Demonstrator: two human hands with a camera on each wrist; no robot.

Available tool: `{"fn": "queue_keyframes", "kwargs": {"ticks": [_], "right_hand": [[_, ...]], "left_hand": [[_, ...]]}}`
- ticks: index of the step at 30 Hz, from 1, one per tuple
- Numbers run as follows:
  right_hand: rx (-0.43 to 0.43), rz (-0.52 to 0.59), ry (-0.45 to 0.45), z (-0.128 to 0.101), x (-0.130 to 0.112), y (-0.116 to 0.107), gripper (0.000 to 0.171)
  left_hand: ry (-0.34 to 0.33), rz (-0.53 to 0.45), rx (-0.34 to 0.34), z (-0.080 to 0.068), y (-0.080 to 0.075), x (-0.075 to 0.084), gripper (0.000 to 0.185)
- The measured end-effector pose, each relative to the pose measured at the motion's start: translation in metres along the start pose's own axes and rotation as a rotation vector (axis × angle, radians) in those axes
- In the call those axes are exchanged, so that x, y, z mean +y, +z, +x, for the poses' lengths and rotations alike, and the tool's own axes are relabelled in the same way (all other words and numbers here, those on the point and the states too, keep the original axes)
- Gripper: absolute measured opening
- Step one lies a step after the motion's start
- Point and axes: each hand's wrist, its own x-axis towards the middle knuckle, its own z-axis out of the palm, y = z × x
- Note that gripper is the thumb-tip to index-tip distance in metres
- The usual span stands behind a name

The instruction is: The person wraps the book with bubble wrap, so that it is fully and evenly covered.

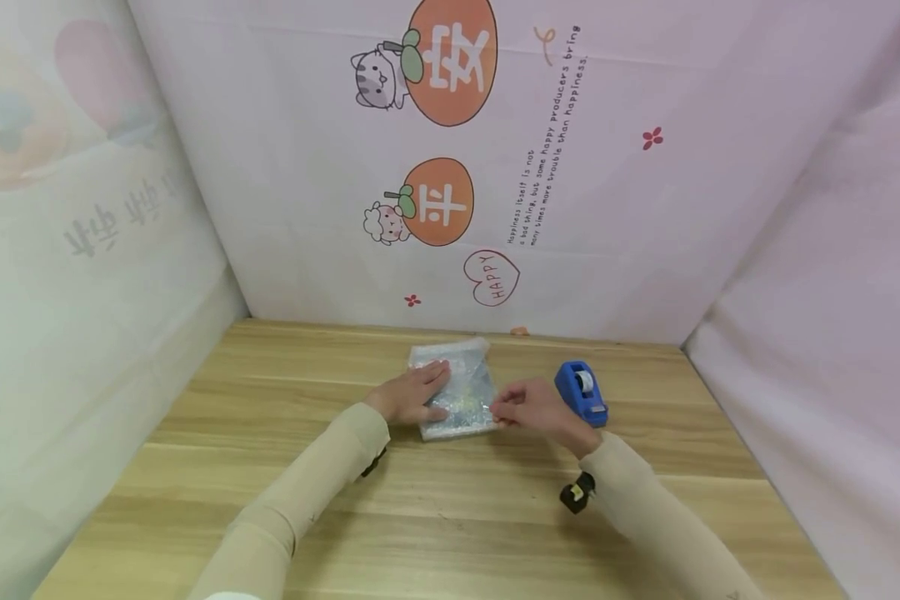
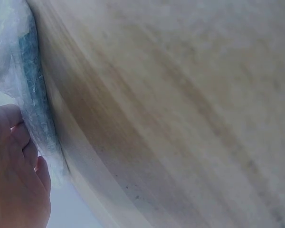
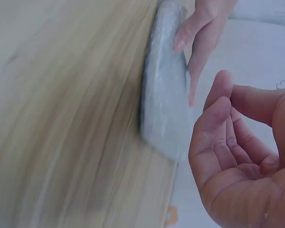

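Observation:
A flat parcel in clear bubble wrap [image 1: 465, 385] lies on the wooden table. My left hand [image 1: 414, 393] rests on its left part with fingers spread; the left wrist view shows that hand [image 2: 19, 166] against the wrapped edge [image 2: 38, 90]. Beside the parcel's right edge, my right hand [image 1: 532, 406] has thumb and fingertips pinched together. A small glossy streak at those fingertips looks like a piece of clear tape, hard to make out. In the right wrist view the right hand [image 3: 242, 156] is curled, apart from the parcel [image 3: 166, 90].
A blue tape dispenser [image 1: 581, 392] with a white roll stands just right of my right hand. Printed fabric walls [image 1: 307, 208] enclose the table [image 1: 450, 517] at the back and both sides.

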Motion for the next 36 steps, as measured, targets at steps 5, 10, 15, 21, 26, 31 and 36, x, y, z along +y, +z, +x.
{"fn": "queue_keyframes", "kwargs": {"ticks": [5, 10, 15, 21, 26, 31, 36], "right_hand": [[0.015, 0.001, 0.064, 0.026, -0.010, 0.017, 0.033], [0.002, 0.038, 0.081, 0.045, -0.017, 0.027, 0.034], [-0.003, 0.066, 0.080, 0.057, -0.021, 0.030, 0.034], [-0.030, 0.108, 0.094, 0.067, -0.015, 0.031, 0.033], [-0.045, 0.120, 0.156, 0.074, -0.012, 0.032, 0.032], [-0.047, 0.103, 0.230, 0.078, -0.015, 0.033, 0.032], [-0.032, 0.074, 0.255, 0.081, -0.015, 0.035, 0.034]], "left_hand": [[-0.013, -0.003, 0.005, 0.001, -0.001, 0.001, 0.083], [-0.031, 0.006, -0.016, 0.000, -0.002, 0.001, 0.083], [-0.046, -0.017, -0.023, -0.001, -0.004, 0.002, 0.083], [-0.045, -0.033, -0.023, 0.001, -0.002, 0.001, 0.084], [-0.048, -0.021, -0.028, 0.001, 0.000, 0.000, 0.085], [-0.053, -0.026, -0.027, 0.001, 0.000, 0.001, 0.085], [-0.049, -0.017, -0.025, 0.001, -0.001, 0.002, 0.084]]}}
